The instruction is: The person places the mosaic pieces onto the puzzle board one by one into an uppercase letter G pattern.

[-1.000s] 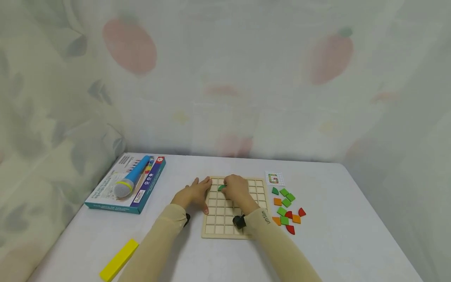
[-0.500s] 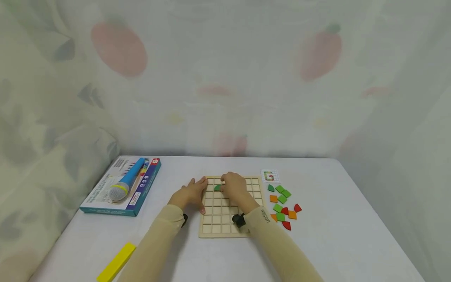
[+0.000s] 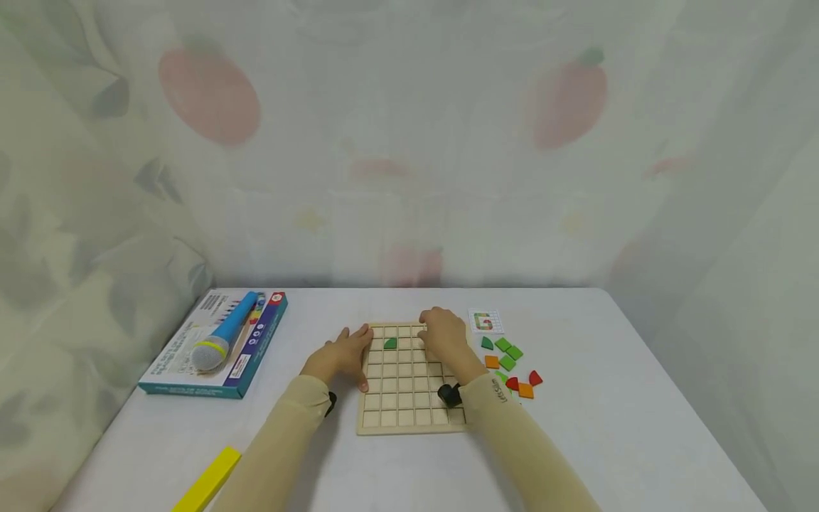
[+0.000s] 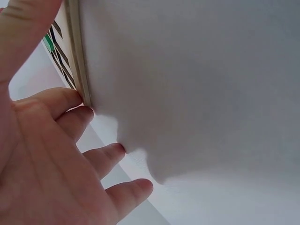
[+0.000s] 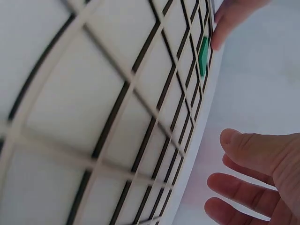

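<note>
A wooden grid board [image 3: 406, 387] lies flat on the white table. One dark green quarter-circle tile [image 3: 390, 343] sits in a cell near its top left corner, and the right wrist view shows this green tile [image 5: 203, 56] too. My left hand [image 3: 339, 357] touches the board's left edge with fingers spread; up close, the fingertips [image 4: 84, 112] are right at the wooden rim. Over the upper right of the board hovers my right hand [image 3: 448, 338], its fingers loosely bent and apart from the thumb [image 5: 234, 140], nothing between them. Its forearm hides the board's lower right.
Right of the board are loose green square tiles [image 3: 503, 344], orange tiles [image 3: 491, 362] and red quarter-circles [image 3: 535, 377]. A pattern card [image 3: 486, 321] lies behind them. A blue toy microphone [image 3: 233, 320] rests on a flat box [image 3: 192, 390] at left. A yellow bar [image 3: 207, 480] lies in front.
My right hand has let go of the dark green quarter-circle, which stays in its cell, and has moved right across the board. The left hand keeps its place at the edge.
</note>
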Demonstrator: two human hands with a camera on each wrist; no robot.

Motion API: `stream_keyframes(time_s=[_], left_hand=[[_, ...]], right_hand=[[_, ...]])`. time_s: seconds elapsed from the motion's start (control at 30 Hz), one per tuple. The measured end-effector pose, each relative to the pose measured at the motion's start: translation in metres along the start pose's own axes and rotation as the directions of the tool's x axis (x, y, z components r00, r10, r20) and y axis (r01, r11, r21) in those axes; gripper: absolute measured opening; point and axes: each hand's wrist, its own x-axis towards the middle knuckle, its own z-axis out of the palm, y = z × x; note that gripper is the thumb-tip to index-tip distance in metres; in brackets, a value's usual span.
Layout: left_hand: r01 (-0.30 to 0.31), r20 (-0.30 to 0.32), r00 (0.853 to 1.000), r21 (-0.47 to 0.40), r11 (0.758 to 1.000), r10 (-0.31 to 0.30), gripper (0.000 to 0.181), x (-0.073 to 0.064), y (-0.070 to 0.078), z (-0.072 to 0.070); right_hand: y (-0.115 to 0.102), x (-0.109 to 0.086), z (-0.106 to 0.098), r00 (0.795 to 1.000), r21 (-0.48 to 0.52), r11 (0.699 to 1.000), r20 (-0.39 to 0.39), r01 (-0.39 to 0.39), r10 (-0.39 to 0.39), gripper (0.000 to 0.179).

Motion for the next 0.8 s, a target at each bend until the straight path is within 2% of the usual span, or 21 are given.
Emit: stream_keyframes(time_s=[0.2, 0.47, 0.63, 0.8], left_hand=[[-0.001, 0.000, 1.000, -0.012, 1.000, 0.001, 0.124, 0.000, 0.001, -0.002], [-0.005, 0.008, 1.000, 0.009, 1.000, 0.005, 0.123, -0.002, 0.001, 0.000], [-0.017, -0.003, 1.000, 0.017, 1.000, 0.017, 0.122, -0.003, 0.002, -0.001], [-0.017, -0.004, 1.000, 0.020, 1.000, 0.017, 0.123, -0.001, 0.000, -0.001]], right_hand=[[0.031, -0.006, -0.005, 0.998, -0.024, 0.997, -0.013, -0.067, 0.067, 0.030], [0.090, -0.023, -0.009, 0.985, -0.054, 0.983, -0.012, -0.174, 0.174, 0.031], [0.117, -0.034, -0.017, 0.963, -0.032, 0.963, 0.027, -0.268, 0.268, 0.032], [0.133, -0.043, -0.020, 0.938, -0.010, 0.940, 0.051, -0.342, 0.342, 0.031]])
